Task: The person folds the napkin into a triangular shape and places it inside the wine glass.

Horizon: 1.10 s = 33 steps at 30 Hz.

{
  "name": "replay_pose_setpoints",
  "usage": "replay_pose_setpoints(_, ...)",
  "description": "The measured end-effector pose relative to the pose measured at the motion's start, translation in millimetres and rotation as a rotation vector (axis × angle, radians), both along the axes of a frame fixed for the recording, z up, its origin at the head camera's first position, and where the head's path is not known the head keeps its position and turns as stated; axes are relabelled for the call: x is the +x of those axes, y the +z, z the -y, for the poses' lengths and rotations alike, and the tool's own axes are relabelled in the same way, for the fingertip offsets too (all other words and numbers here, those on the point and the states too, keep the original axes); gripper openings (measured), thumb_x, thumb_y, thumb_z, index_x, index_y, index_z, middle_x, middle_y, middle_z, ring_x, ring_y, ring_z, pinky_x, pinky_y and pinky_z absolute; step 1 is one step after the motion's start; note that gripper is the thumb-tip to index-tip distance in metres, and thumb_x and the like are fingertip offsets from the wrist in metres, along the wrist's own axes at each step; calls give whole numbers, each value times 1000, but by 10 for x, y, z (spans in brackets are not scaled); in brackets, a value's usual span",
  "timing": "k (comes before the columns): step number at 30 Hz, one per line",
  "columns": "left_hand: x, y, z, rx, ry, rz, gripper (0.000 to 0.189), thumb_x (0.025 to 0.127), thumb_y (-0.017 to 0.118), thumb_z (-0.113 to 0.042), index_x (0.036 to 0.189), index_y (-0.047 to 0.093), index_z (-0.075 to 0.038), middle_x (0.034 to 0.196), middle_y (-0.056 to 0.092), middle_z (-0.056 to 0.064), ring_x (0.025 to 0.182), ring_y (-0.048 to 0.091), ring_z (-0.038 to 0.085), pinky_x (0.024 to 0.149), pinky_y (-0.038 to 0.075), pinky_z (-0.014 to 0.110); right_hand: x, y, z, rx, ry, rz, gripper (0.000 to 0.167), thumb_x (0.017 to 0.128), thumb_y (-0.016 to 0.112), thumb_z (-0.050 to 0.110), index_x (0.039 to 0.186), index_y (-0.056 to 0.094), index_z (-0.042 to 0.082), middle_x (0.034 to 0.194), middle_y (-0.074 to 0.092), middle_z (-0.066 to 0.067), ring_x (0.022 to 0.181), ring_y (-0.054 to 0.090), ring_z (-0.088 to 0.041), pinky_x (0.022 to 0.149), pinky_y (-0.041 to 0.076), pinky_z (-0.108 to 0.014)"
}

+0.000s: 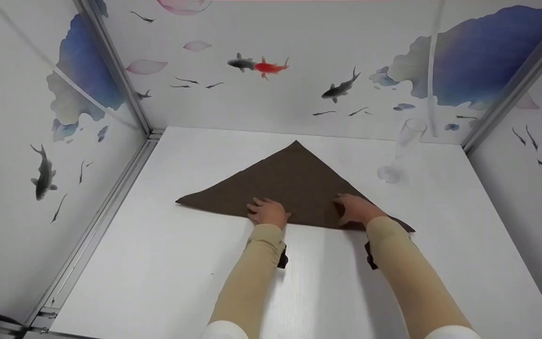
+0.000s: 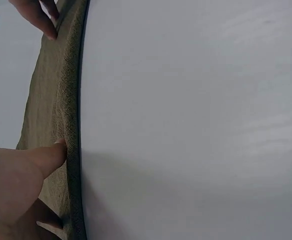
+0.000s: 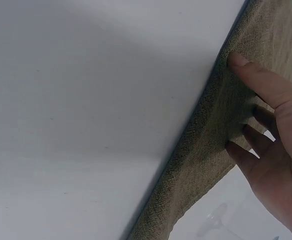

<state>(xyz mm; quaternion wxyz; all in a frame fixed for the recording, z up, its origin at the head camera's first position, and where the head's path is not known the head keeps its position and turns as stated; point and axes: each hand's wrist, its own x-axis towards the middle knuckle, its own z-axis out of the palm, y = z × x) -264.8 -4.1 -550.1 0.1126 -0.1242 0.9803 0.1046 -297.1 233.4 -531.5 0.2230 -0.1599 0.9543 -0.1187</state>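
A brown cloth [image 1: 294, 179], folded into a triangle, lies on the white table with its point toward the back wall and its long folded edge toward me. On that edge, left of its middle, rests my left hand [image 1: 268, 213] with its fingers spread over the fabric. My right hand [image 1: 358, 209] touches the cloth farther right, its fingers bent loosely and apart from the thumb. In the right wrist view the thumb [image 3: 251, 72] lies by the fold while the fingertips meet the fabric. The left thumb [image 2: 48, 157] presses near the fold in the left wrist view.
A clear stemmed glass [image 1: 388, 174] stands on the table [image 1: 158, 263] behind the cloth's right side. Panels painted with fish [image 1: 339, 89] and blue shapes enclose the back and both sides, joined by metal rails [image 1: 125, 165].
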Motion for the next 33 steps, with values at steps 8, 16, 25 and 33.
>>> replay_pose_setpoints(8,-6,-34,0,-16,-15,-10,89,90,58,-60,148,34,3,152,22,33,136,20,56,104,32,62,19,-29,-56,-29,-5,0,75,83,79,15,146,41,-1,155,25,-23,141,25,-39,113,25,-49)
replay_pose_setpoints(16,-82,-48,56,-31,-68,17,90,90,57,-61,149,33,2,153,21,32,137,20,55,104,32,61,100,34,16,-11,-31,-10,75,83,79,16,145,42,-2,154,29,-24,140,27,-41,112,25,-51)
replay_pose_setpoints(25,-227,-37,237,-46,-139,51,89,91,54,-61,151,29,0,154,18,30,138,19,54,105,31,60,106,27,176,43,-51,-48,75,81,82,21,141,46,-4,149,35,-27,137,33,-42,111,29,-49)
replay_pose_setpoints(33,-322,8,334,-28,-190,71,90,90,58,-60,151,30,1,154,19,30,138,20,54,104,33,61,211,16,282,48,-100,-87,73,79,83,26,136,51,-5,142,43,-27,129,44,-41,106,36,-49)
